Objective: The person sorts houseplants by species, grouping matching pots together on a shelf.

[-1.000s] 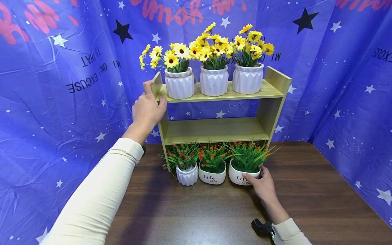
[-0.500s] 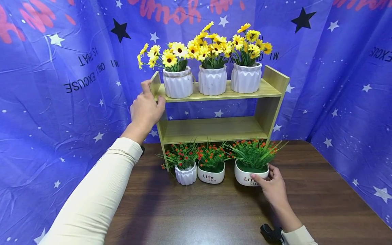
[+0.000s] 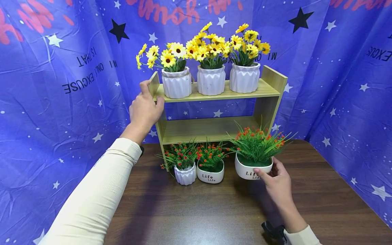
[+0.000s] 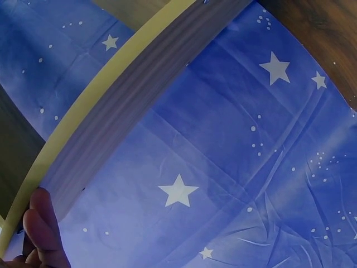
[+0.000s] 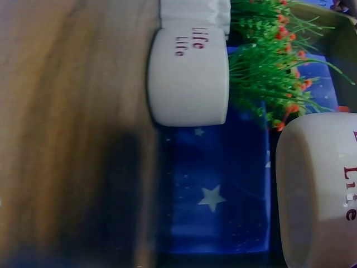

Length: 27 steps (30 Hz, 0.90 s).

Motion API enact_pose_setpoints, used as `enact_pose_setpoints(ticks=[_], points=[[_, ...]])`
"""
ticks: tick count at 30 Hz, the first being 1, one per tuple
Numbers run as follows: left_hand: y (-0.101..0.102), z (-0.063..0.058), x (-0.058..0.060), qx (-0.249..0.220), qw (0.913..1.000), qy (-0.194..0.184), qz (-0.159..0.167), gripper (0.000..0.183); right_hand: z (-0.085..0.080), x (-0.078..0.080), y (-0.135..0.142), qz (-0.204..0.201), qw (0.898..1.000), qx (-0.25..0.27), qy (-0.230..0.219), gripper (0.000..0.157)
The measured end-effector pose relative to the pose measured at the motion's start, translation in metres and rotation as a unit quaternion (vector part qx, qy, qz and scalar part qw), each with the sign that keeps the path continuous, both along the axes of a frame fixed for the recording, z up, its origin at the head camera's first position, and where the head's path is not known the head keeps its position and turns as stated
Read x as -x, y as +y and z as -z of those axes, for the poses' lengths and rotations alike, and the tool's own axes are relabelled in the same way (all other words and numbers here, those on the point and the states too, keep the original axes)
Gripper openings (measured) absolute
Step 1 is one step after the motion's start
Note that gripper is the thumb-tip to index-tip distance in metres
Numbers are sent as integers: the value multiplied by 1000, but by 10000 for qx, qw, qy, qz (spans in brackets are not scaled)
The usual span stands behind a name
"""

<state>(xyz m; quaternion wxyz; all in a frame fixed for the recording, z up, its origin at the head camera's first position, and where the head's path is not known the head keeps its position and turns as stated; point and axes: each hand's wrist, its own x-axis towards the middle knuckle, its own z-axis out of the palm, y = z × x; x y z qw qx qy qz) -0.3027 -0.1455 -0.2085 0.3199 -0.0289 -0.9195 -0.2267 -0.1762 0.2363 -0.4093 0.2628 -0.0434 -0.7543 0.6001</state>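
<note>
My right hand grips the right side of a white "Life" flowerpot with grass and small red flowers, thumb on its front. The pot is raised off the table, just in front of the shelf's right end; its side fills the right edge of the right wrist view. My left hand holds the upper left side panel of a two-tier wooden shelf. In the left wrist view, its fingers lie along the panel's edge. Another "Life" pot and a fluted white pot stand at the shelf's foot.
On the top board stand three fluted white pots with yellow flowers: left, middle and right. The middle board lies below them. A brown wooden table carries everything, with a blue star-printed curtain around it.
My right hand has moved the right "Life" pot to the right, away from its neighbour, and then lifted it off the table. My left hand keeps its hold on the shelf.
</note>
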Motion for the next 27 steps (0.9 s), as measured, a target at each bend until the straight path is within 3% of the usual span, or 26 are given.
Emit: enact_pose_setpoints(ticks=[10,19,27], points=[[-1,1,0,-8,10000,87,9,54,-23,11,-9,72,9992,65,398,63],[-1,0,1,-16,10000,65,1,54,-44,40,-11,-48,9984,100,559,66],[-1,2,1,-23,10000,88,0,54,-47,63,-10,21,9990,87,438,69]])
